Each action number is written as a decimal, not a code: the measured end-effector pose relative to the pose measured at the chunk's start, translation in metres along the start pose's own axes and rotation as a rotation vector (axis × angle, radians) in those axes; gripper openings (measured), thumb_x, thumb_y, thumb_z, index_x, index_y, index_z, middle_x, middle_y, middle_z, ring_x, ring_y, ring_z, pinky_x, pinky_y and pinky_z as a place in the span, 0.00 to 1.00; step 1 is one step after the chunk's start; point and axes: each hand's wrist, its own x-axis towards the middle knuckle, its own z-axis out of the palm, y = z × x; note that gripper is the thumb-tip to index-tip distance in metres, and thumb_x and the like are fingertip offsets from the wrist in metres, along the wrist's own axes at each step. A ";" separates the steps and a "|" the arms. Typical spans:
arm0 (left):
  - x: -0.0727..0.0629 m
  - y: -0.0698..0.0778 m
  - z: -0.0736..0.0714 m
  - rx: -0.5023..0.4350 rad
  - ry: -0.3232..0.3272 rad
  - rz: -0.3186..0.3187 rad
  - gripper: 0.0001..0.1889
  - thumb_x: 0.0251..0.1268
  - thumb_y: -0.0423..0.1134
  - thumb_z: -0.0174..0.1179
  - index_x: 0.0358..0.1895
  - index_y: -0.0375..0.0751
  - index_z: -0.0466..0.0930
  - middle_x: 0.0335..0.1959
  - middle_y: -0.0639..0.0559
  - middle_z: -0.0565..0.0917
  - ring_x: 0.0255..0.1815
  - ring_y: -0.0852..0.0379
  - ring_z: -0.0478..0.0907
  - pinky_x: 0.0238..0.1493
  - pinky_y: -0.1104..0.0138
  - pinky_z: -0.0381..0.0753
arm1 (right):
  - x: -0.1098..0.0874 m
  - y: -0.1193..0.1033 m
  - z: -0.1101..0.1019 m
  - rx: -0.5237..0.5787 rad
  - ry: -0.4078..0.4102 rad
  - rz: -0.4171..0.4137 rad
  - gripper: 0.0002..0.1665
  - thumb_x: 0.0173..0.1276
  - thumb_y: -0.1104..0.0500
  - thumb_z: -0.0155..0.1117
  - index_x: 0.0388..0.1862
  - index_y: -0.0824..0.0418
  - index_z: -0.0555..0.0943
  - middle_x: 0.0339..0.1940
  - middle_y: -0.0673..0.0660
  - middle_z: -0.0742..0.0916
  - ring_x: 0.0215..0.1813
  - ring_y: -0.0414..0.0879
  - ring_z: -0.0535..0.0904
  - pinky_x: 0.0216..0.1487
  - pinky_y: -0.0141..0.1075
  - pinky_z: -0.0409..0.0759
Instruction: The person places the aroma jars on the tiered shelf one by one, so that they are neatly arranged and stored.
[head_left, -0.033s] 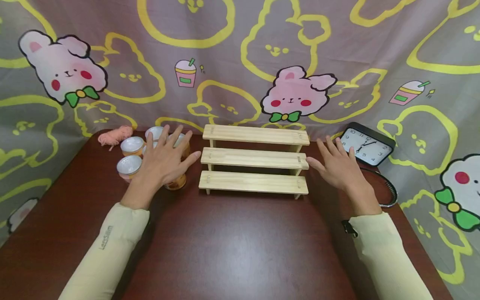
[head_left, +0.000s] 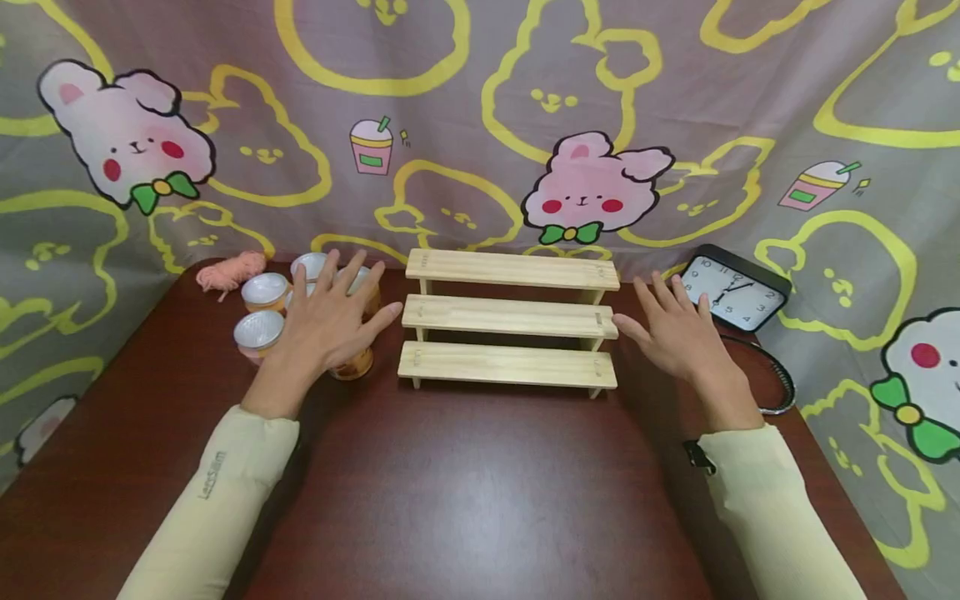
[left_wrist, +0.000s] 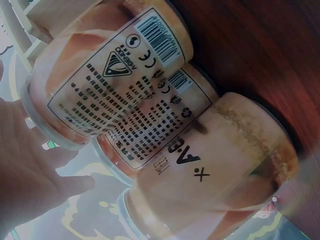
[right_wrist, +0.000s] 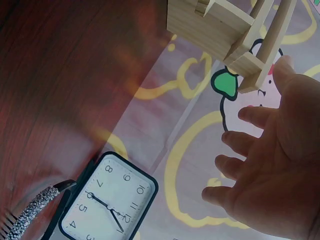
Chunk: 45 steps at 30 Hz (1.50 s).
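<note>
My left hand hovers over a cluster of printed cans at the back left, fingers spread and straight, hiding some of them. In the left wrist view its palm is beside the lids, and a can with printed lettering stands near two others. A three-tier wooden display shelf stands in the middle of the table, between both hands. My right hand is held out at the shelf's right side with fingers spread, gripping nothing. Its thumb overlaps the shelf's right end in the head view.
A black-framed clock leans at the back right. In front of it lies a sparkly black headband, partly behind my right hand. A skein of pink yarn sits in the back left corner. A patterned curtain borders the brown table.
</note>
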 end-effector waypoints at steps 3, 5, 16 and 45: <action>0.000 -0.001 0.000 0.004 0.008 0.001 0.47 0.71 0.77 0.24 0.83 0.49 0.47 0.83 0.43 0.45 0.82 0.37 0.33 0.73 0.33 0.27 | 0.000 -0.001 -0.001 -0.003 0.005 -0.003 0.52 0.78 0.28 0.37 0.83 0.64 0.48 0.82 0.70 0.50 0.81 0.68 0.34 0.72 0.71 0.31; 0.001 -0.001 0.001 0.007 0.015 0.003 0.47 0.71 0.77 0.24 0.83 0.49 0.48 0.83 0.43 0.45 0.82 0.37 0.34 0.73 0.33 0.28 | -0.001 -0.001 -0.001 -0.004 0.012 -0.007 0.52 0.78 0.28 0.37 0.83 0.64 0.48 0.82 0.71 0.50 0.81 0.68 0.34 0.72 0.71 0.32; -0.001 -0.005 -0.003 0.011 0.016 -0.003 0.47 0.72 0.76 0.24 0.83 0.49 0.48 0.83 0.44 0.45 0.82 0.37 0.33 0.73 0.35 0.27 | -0.001 -0.005 -0.004 0.007 0.030 0.000 0.52 0.78 0.28 0.39 0.83 0.64 0.49 0.82 0.70 0.50 0.81 0.67 0.34 0.73 0.70 0.29; -0.017 -0.030 -0.008 -0.035 0.022 0.021 0.48 0.71 0.76 0.35 0.82 0.44 0.52 0.81 0.37 0.52 0.81 0.33 0.41 0.73 0.31 0.38 | -0.009 0.001 0.003 0.203 0.067 -0.051 0.50 0.77 0.34 0.51 0.82 0.65 0.52 0.82 0.69 0.52 0.82 0.64 0.37 0.75 0.67 0.43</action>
